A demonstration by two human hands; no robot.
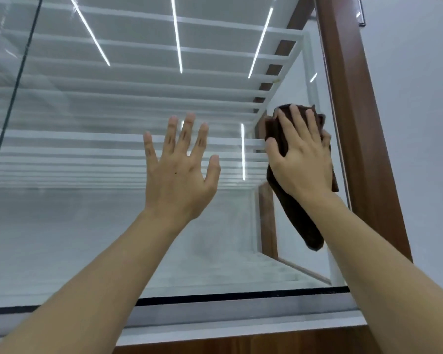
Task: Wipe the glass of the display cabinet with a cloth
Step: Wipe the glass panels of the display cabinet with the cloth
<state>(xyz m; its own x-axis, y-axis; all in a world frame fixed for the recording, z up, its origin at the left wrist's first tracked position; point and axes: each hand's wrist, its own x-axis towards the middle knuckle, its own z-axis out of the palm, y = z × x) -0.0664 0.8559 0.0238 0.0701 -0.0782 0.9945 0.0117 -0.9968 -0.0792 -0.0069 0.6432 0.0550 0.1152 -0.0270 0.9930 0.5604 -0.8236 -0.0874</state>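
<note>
Bare forearms (92,284) nearest, stretched up toward the glass (87,226). Left hand (179,175) raised mid-pane, grip spread wide, holding nothing; contact with the pane unclear. Dark brown cloth (299,221) bunched at the pane's right edge beside the wooden frame (356,123), tail hanging down. Right hand (302,164) flat over it, grip pressing with near-straight fingers.

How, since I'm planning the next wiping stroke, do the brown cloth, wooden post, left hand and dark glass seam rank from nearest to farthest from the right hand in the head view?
From the right hand:
1. brown cloth, pressed under its palm.
2. wooden post, just to its right.
3. left hand, to its left.
4. dark glass seam, at the far left.
</note>
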